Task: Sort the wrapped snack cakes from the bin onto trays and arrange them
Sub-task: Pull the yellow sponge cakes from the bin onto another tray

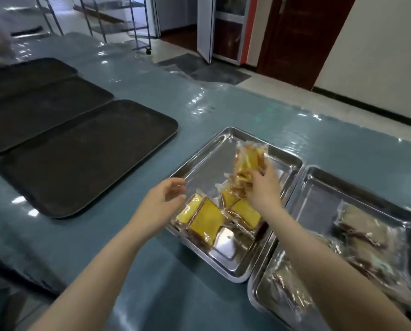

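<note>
Above the steel tray [195,161], the right hand [263,187] grips a blurred bunch of wrapped yellow cakes [247,163], long axis pointing away; the left hand [162,199] hovers, fingers loosely curled, holding nothing.

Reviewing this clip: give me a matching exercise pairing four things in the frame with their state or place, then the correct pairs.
Things:
1. Right hand
2. Left hand
3. Nearest black tray
4. Right steel tray

States:
A. Bare, holds no cakes
B. Grips a bunch of yellow wrapped cakes
C. Holds brown wrapped cakes
D. Open, holding nothing, at the edge of the left steel tray

Pairs: 1-B, 2-D, 3-A, 4-C
</note>
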Demonstrator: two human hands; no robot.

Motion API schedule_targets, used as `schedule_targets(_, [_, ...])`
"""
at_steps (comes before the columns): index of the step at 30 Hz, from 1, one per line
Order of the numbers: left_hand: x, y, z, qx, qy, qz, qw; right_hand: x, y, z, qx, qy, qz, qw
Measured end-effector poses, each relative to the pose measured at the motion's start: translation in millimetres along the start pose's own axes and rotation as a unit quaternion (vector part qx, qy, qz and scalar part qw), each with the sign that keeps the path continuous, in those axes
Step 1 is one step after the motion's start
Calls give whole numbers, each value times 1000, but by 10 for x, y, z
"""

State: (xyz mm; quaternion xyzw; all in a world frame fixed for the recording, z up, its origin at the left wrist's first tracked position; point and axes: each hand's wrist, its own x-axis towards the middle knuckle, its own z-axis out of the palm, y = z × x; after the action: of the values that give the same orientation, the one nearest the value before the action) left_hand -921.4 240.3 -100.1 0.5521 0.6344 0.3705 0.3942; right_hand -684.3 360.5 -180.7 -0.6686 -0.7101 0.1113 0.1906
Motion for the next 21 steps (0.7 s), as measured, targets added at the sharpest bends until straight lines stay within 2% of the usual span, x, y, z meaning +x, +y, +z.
schedule_targets(2, [71, -25, 54, 0, -8, -5, 1000, 6, 9, 71, -5, -64, -7, 998])
schedule_targets(4, [93, -53, 131, -9, -20, -12, 1000, -40, 20, 91, 14, -91, -13, 996])
schedule_targets(7, [71, -82, 245, -25, -33, -17, 999, -150, 64, 57, 57, -70, -40, 995])
schedule_targets(13, [-171, -36, 392, -30, -51, 5, 998, -566, 207, -235, 152, -42, -30, 987])
schedule_targets(17, [-527, 93, 501, -38, -43, 25, 998, -1064, 286, -583, 257, -56, 6, 965])
schedule_targets(21, [-1003, 239, 729, -58, -51, 46, 996, -1616, 420, -954, 327, -57, 3, 943])
